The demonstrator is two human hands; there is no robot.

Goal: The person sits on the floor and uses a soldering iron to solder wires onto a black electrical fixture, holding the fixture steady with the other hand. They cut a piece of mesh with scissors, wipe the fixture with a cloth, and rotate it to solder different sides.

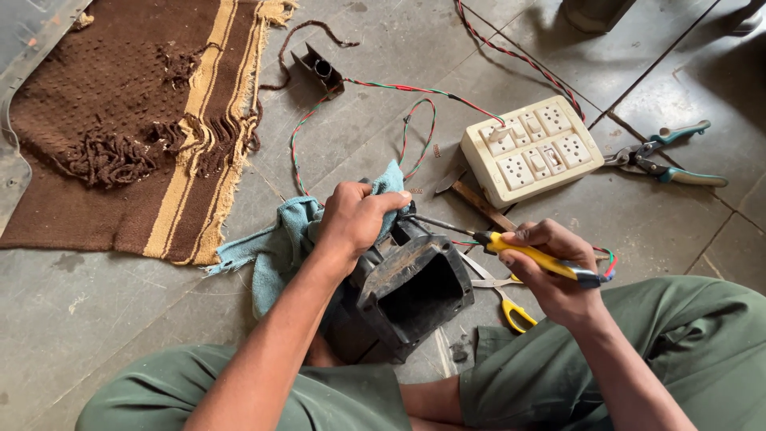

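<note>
Black housing (411, 291) sits at lower centre of the frame, on the floor (96, 295) between the person's knees, open side facing lower right. Left hand (355, 217) presses a blue cloth (279, 239) against its top, fingers curled tight over the cloth. Right hand (550, 267) grips a yellow screwdriver (531, 257), fingers wrapped round the handle, tip at the housing's upper edge. Yellow scissors (507, 299) lie just under that hand. White socket board (533, 149) at upper right, pliers (658, 160) beside it. Brown mat (120, 112) at upper left.
</note>
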